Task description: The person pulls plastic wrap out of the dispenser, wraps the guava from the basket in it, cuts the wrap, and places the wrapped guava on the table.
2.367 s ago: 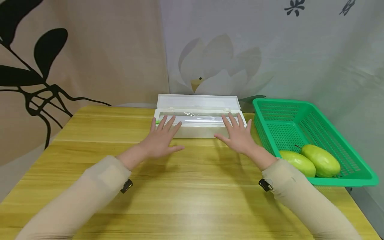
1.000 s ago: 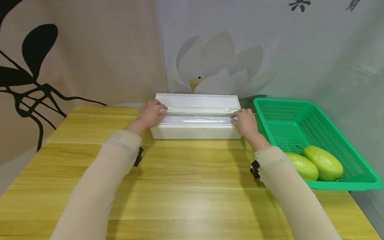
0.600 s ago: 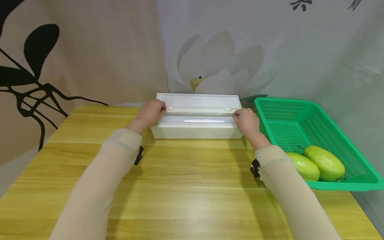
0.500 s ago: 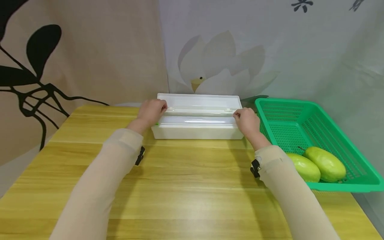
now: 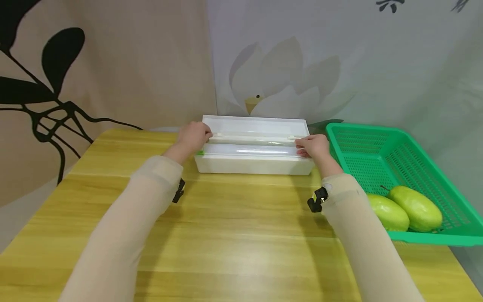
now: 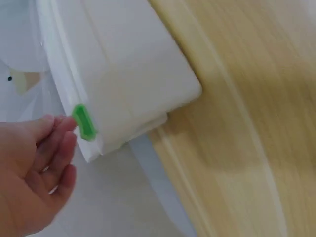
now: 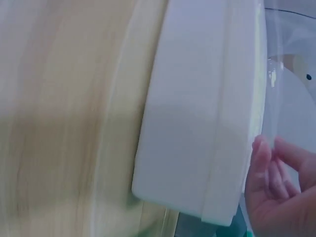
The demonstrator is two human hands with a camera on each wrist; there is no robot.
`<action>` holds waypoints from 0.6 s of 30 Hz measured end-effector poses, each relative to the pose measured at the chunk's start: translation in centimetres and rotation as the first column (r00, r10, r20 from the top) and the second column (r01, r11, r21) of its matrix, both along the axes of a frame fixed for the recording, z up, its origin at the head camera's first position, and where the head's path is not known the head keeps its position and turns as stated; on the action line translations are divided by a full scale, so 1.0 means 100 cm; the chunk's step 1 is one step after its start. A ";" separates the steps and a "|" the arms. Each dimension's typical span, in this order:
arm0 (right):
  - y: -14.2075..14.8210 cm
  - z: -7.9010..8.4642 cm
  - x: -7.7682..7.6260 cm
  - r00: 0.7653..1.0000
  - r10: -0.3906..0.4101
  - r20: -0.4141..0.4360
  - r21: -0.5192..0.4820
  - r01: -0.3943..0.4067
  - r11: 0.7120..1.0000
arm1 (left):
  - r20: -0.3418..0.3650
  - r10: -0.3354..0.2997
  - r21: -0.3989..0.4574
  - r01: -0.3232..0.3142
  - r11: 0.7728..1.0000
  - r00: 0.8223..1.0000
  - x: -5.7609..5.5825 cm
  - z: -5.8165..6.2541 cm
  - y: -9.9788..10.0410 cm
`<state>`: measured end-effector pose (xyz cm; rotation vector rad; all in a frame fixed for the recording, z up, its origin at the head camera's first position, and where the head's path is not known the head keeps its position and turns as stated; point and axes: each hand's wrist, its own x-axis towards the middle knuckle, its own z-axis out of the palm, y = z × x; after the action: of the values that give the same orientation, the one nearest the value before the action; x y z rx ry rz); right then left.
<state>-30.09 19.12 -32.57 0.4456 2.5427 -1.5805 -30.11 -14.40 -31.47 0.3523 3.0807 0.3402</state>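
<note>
A white plastic-wrap dispenser box [image 5: 254, 165] stands at the back of the table, its lid [image 5: 256, 124] raised behind it. A clear film of plastic wrap [image 5: 260, 141] stretches between the hands above the box. At the left end my left hand [image 5: 191, 137] pinches the film's edge between thumb and fingers, close to a green slider [image 6: 84, 122]. At the right end my right hand [image 5: 316, 147] pinches the film with thumb and forefinger, other fingers loosely curled. In the right wrist view the transparent film [image 7: 274, 79] shows beyond the box.
A green plastic basket [image 5: 437, 240] stands at the right with two green fruits [image 5: 415, 208] in its near part. The wooden table [image 5: 241, 235] stretches out in front of the box. A printed curtain [image 5: 151, 63] hangs right behind the box.
Spread hands over the box have gone to its two ends, and the fingers have closed on the plastic wrap. The head view has shifted slightly since half a second ago.
</note>
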 end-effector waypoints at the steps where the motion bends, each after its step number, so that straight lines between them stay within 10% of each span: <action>1: -0.001 0.001 -0.002 0.999 -0.021 0.029 -0.053 0.023 0.998 | 0.040 0.025 0.069 -0.028 0.997 0.999 0.000 0.002 0.001; 6: -0.003 0.006 -0.008 0.978 -0.099 0.183 -0.236 0.141 0.961 | 0.174 0.174 0.334 -0.224 0.916 0.969 0.002 0.010 0.004; 13: 0.003 0.010 -0.007 0.957 -0.152 0.245 -0.446 0.251 0.859 | 0.274 0.429 0.549 -0.506 0.665 0.861 0.002 0.011 0.020; 18: 0.013 0.014 -0.004 0.944 -0.200 0.263 -0.560 0.318 0.765 | 0.344 0.474 0.618 -0.575 0.535 0.811 -0.002 0.013 0.030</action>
<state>-30.45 20.41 -31.17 0.8384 1.7522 -2.1918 -30.27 -11.42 -30.14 -0.6312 2.6841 1.5025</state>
